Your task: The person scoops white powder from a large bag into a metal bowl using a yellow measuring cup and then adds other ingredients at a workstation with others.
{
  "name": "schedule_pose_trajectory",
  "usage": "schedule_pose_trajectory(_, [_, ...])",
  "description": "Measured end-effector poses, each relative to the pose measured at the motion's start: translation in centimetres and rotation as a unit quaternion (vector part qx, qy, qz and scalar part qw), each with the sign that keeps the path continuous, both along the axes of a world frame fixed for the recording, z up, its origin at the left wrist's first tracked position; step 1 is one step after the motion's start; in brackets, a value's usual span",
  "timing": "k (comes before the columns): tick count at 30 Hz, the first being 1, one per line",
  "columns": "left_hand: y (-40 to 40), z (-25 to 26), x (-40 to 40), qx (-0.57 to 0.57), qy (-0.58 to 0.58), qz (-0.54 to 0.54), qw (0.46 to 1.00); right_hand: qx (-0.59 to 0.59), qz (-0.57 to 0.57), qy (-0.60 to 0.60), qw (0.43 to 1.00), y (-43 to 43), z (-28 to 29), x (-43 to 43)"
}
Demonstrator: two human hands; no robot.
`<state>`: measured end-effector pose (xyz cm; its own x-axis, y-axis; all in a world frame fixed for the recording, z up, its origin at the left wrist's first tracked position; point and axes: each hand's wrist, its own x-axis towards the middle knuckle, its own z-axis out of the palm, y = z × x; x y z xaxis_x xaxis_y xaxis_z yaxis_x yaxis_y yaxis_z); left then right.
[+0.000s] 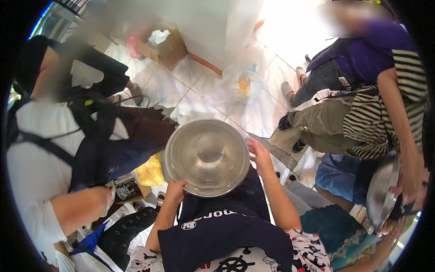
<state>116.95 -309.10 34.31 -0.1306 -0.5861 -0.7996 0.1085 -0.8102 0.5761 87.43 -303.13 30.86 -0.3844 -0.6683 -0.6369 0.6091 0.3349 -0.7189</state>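
An empty steel mixing bowl is held in front of my dark apron, its open side facing up toward the camera. My left hand grips the lower left of its rim, thumb over the edge. At the bowl's right side is my right hand, its fingers at the outer wall; whether they press on it is hard to tell.
People stand close on the left and right; one at the right holds a metal bowl. A cardboard box, a clear plastic bag and a yellow bag are on the tiled floor or near it.
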Motion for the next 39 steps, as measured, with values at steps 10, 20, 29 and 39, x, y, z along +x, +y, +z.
schedule_pose_trajectory(10, [-5.5, -8.9, -11.6, 0.010, -0.044, 0.207, 0.977, 0.243, 0.093, 0.084, 0.962, -8.4, -19.7, -18.6])
schedule_pose_trajectory(20, [-18.0, -24.7, -15.5, -0.022, -0.018, 0.262, 0.965, 0.204, 0.088, 0.109, 0.969, -20.9, -36.5, -23.2])
schedule_pose_trajectory(29, [-25.9, -31.0, -20.6, -0.082, 0.003, 0.261, 0.962, 0.212, 0.121, 0.307, 0.920, -26.0, -47.4, -22.4])
schedule_pose_trajectory(39, [-28.6, -39.7, -20.5, -0.071, 0.059, 0.278, 0.956, 0.278, 0.212, 0.441, 0.827, -29.5, -56.5, -22.6])
